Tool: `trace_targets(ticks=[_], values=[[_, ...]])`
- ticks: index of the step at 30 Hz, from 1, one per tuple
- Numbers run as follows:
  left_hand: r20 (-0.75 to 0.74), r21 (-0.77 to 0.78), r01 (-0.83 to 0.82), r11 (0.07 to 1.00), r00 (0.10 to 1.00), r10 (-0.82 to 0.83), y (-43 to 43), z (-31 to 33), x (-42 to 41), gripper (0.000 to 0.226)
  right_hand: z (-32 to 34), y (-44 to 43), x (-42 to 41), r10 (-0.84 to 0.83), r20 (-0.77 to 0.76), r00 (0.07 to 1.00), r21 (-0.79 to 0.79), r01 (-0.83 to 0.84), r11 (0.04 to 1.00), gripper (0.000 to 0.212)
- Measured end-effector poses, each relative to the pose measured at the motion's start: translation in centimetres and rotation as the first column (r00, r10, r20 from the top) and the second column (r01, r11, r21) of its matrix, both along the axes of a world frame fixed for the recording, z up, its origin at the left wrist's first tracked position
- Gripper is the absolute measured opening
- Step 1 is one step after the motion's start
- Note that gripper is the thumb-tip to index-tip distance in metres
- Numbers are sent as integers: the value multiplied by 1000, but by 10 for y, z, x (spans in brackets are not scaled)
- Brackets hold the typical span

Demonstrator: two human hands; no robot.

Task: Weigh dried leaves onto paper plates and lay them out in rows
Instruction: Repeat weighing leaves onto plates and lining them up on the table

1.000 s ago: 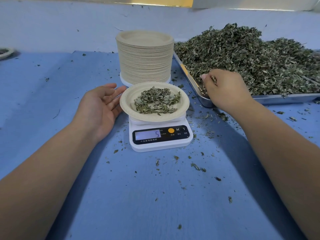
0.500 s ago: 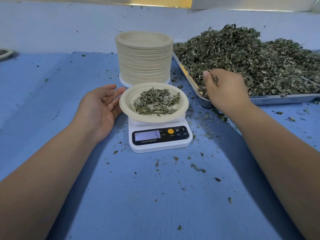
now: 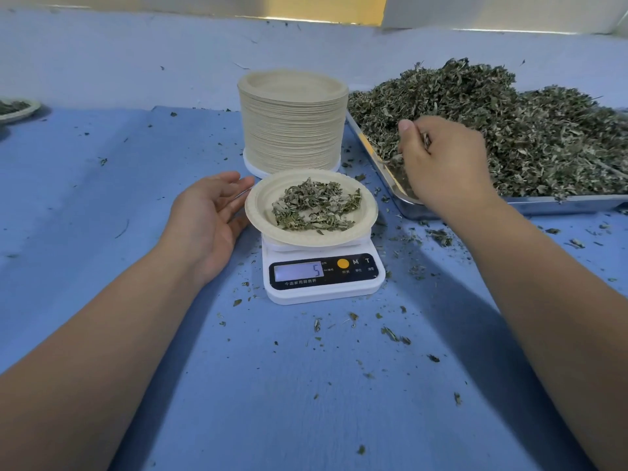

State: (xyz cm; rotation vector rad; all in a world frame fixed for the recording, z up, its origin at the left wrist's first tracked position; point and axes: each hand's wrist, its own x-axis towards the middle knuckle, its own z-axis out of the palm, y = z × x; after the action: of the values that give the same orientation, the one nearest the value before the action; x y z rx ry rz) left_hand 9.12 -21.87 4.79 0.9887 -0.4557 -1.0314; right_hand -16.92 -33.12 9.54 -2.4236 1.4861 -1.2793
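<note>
A beige paper plate [image 3: 261,205] with a small heap of dried leaves [image 3: 314,209] sits on a white digital scale [image 3: 323,277] whose display reads 5. My left hand [image 3: 207,219] lies palm up just left of the plate, fingers relaxed, close to its rim. My right hand [image 3: 441,164] reaches over the near left corner of a metal tray [image 3: 560,203] piled with dried leaves [image 3: 492,124]; its fingers are curled and pinch a few leaves.
A tall stack of paper plates [image 3: 294,124] stands behind the scale. Another filled plate [image 3: 17,110] shows at the far left edge. Leaf crumbs are scattered over the blue table cover [image 3: 102,198] around the scale.
My right hand has lifted slightly and shifted further over the tray with its pinch of leaves. The left hand and the plate have stayed in place.
</note>
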Motion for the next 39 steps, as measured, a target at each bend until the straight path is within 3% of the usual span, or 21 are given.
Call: trace_targets(ticks=[8,12,16,19,26,32,34,39], values=[[-7,1,1,1000,1000,-1,0,-1,1,30,30,33,74,268,30,963,-40,-267,963,47],[-9,1,6,1000,1000,-6,-1,0,1,29,28,36,102,342,-111,933,2,-344,939,44],[-5,-5,6,1000,1000,-6,0,1,-1,27,19,26,112,405,-301,863,165,-371,914,41],[20,-10,10,1000,1000,-9,-1,0,0,25,14,23,108,446,-301,843,223,-392,892,36],[111,-6,22,1000,994,-22,-1,-1,-2,26,9,28,73,450,-152,880,259,-404,877,45],[124,0,12,1000,992,-12,-2,-2,-2,26,3,30,40,377,149,914,-27,-377,926,35],[126,-3,11,1000,992,-11,-3,-3,-2,25,-4,26,29,334,128,934,-32,-333,942,35],[146,-12,12,1000,989,-10,-3,-4,-2,24,-21,5,-4,104,-110,988,8,-104,995,31]])
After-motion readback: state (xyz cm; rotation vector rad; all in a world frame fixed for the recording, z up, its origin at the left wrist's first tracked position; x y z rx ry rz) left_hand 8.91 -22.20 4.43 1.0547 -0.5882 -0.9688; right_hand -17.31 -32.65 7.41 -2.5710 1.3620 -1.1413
